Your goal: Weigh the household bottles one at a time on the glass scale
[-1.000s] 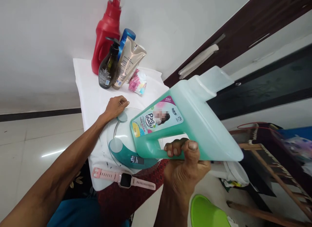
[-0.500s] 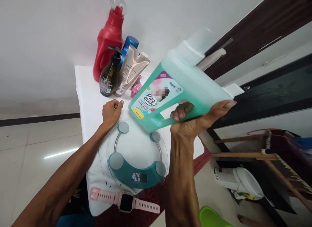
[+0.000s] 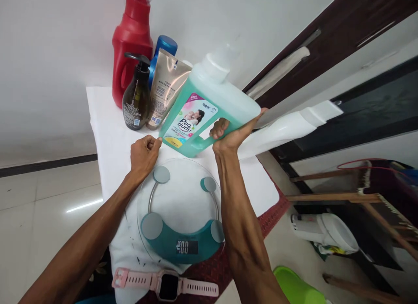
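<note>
My right hand [image 3: 233,136] grips the handle of a green detergent bottle [image 3: 179,127] with a white cap and a "Pao dudu" label. The bottle leans at the back of the white-covered table, its base low behind the scale; I cannot tell whether it touches the cloth. Left of its base, my left hand [image 3: 145,153] is curled into a fist with nothing visible in it. In front of both hands lies a glass bathroom scale [image 3: 183,247] with a teal panel, its display showing zeros. A pink smartwatch [image 3: 169,285] lies along the table's near side.
A red jug [image 3: 132,42], a dark pump bottle [image 3: 137,95], a blue bottle [image 3: 166,43] and a gold tube [image 3: 168,86] cluster at the back left against the wall. A white bottle [image 3: 287,127] lies right of my right hand. A green tub [image 3: 294,286] sits on the floor.
The detergent bottle has come down and left, with my right hand on its handle. More of the white bottle behind it now shows. My left hand stays closed beside the bottle's base.
</note>
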`<action>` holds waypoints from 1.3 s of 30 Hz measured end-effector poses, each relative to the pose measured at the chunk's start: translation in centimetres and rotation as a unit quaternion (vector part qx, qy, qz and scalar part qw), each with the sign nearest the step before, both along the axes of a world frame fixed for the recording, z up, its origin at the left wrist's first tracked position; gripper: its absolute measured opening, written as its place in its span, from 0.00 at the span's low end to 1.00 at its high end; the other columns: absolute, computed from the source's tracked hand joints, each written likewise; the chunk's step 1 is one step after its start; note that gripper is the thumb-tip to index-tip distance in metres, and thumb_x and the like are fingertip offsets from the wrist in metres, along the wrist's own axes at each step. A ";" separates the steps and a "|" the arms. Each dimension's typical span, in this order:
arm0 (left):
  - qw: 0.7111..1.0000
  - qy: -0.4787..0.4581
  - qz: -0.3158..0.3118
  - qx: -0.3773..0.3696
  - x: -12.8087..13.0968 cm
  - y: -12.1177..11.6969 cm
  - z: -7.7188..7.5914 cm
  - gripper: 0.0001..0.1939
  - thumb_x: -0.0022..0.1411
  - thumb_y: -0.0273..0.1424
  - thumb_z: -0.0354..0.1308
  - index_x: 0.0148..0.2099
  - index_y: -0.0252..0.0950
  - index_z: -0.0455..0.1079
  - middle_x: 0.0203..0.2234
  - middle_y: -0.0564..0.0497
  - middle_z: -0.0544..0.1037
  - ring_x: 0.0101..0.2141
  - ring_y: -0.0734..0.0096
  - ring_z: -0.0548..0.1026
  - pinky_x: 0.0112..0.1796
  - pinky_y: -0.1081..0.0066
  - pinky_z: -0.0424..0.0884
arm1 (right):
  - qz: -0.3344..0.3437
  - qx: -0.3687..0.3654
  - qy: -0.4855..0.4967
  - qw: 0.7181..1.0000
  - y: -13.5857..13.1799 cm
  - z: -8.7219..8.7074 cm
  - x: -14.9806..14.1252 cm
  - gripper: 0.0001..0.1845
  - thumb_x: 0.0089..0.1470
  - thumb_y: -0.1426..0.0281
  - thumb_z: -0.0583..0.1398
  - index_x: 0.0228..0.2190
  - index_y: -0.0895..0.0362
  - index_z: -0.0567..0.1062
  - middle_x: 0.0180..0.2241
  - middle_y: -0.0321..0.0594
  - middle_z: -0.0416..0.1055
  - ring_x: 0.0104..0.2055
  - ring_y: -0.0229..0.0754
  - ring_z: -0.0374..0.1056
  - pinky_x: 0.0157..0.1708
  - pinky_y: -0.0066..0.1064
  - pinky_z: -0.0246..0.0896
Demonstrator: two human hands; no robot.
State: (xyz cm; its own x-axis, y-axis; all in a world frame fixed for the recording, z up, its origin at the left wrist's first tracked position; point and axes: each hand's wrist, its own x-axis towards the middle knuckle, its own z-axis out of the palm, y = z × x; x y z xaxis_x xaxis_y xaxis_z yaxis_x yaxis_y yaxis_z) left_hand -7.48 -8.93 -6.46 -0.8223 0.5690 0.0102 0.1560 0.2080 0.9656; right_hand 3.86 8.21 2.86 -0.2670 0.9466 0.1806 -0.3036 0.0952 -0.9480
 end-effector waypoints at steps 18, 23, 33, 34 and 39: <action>0.993 0.071 -0.048 -0.076 -0.1 0.1 0.5 0.16 0.63 0.44 0.60 0.28 0.40 0.70 0.22 0.51 0.73 0.28 0.63 0.70 0.35 0.63 0.61 | -0.365 0.289 -0.201 0.862 -2.2 -3.1 12.1 0.24 0.65 0.50 0.64 0.54 0.50 0.70 0.58 0.46 0.68 0.60 0.48 0.69 0.60 0.48 0.70; 0.991 0.080 -0.046 -0.093 0.0 0.2 0.7 0.15 0.63 0.43 0.60 0.28 0.41 0.70 0.22 0.50 0.73 0.28 0.61 0.71 0.35 0.63 0.62 | -0.374 0.164 -0.189 0.893 4.0 -3.6 13.0 0.25 0.60 0.51 0.68 0.46 0.50 0.64 0.53 0.46 0.67 0.54 0.47 0.70 0.57 0.48 0.74; 0.990 0.095 -0.052 -0.094 -0.2 0.3 0.5 0.15 0.64 0.43 0.59 0.28 0.41 0.69 0.24 0.50 0.75 0.28 0.62 0.70 0.36 0.63 0.62 | -0.355 0.100 -0.135 0.920 6.0 -4.4 9.1 0.19 0.59 0.56 0.69 0.35 0.50 0.65 0.33 0.30 0.71 0.37 0.38 0.72 0.37 0.31 0.73; 0.989 0.098 -0.052 -0.098 -0.2 0.3 0.4 0.15 0.63 0.44 0.59 0.28 0.41 0.69 0.24 0.50 0.75 0.28 0.62 0.70 0.35 0.63 0.62 | -0.335 0.089 -0.126 0.930 6.2 -4.5 8.9 0.18 0.60 0.56 0.69 0.33 0.50 0.67 0.31 0.29 0.71 0.35 0.37 0.72 0.35 0.30 0.72; 0.984 0.117 -0.053 -0.125 0.0 0.5 0.1 0.15 0.64 0.43 0.58 0.29 0.41 0.68 0.25 0.49 0.76 0.30 0.60 0.71 0.35 0.63 0.61 | -0.288 0.065 -0.035 0.955 5.9 -3.7 10.7 0.22 0.56 0.52 0.71 0.26 0.51 0.70 0.19 0.23 0.61 0.22 0.34 0.60 0.23 0.27 0.62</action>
